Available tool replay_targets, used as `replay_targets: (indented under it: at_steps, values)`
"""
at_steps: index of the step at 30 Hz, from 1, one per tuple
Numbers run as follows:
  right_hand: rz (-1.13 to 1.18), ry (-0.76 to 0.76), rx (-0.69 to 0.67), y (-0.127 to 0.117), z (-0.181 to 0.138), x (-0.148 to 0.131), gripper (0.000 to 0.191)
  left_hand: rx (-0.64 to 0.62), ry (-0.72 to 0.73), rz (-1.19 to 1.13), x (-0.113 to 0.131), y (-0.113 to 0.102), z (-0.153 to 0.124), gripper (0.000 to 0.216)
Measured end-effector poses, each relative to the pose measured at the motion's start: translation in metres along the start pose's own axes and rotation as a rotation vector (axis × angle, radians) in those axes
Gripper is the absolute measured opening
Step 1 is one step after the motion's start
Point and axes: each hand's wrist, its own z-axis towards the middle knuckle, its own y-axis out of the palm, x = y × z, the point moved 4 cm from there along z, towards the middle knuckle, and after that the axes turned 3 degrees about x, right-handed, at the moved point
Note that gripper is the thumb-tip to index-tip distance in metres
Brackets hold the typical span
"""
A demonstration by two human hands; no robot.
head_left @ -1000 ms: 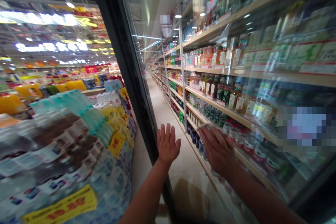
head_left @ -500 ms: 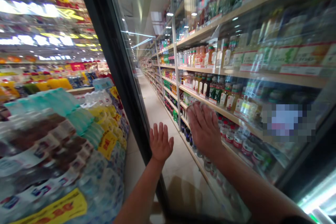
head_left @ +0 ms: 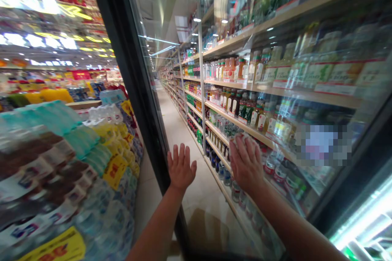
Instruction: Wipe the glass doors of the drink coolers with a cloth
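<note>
A glass door (head_left: 214,195) with a dark frame (head_left: 134,69) spans the view in front of me. My left hand (head_left: 181,167) lies flat against the glass beside the frame's left upright, fingers spread, with nothing in it. Higher and to the right, my right hand (head_left: 247,167) presses a crumpled whitish cloth (head_left: 245,138) to the pane. Only the cloth's edge shows past the fingertips; the palm hides the remainder.
Through and in the glass appear shelves (head_left: 226,110) of bottled drinks. Stacked shrink-wrapped bottle packs (head_left: 61,163) with yellow price signs (head_left: 114,171) stand at the left. A bright lit cabinet edge (head_left: 364,212) is at the lower right.
My right hand has slid lower and slightly right on the glass with the cloth. The left hand stays on the pane, while the whole view has shifted a little.
</note>
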Motion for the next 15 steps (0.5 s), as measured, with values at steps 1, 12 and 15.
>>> replay_targets:
  at_steps: [1, 12, 15]
  values:
    - [0.017, -0.026, -0.034, 0.001, -0.011, -0.001, 0.048, -0.002, -0.001, -0.007, 0.000, 0.001, -0.001, 0.069]
    - [-0.078, 0.159, 0.048, -0.011, -0.030, 0.038, 0.075, 0.008, 0.001, -0.061, -0.002, 0.003, 0.000, 0.071]
    - [-0.067, 0.062, -0.027, -0.009, -0.052, 0.032, 0.074, 0.001, 0.001, -0.066, -0.002, 0.003, -0.001, 0.071]
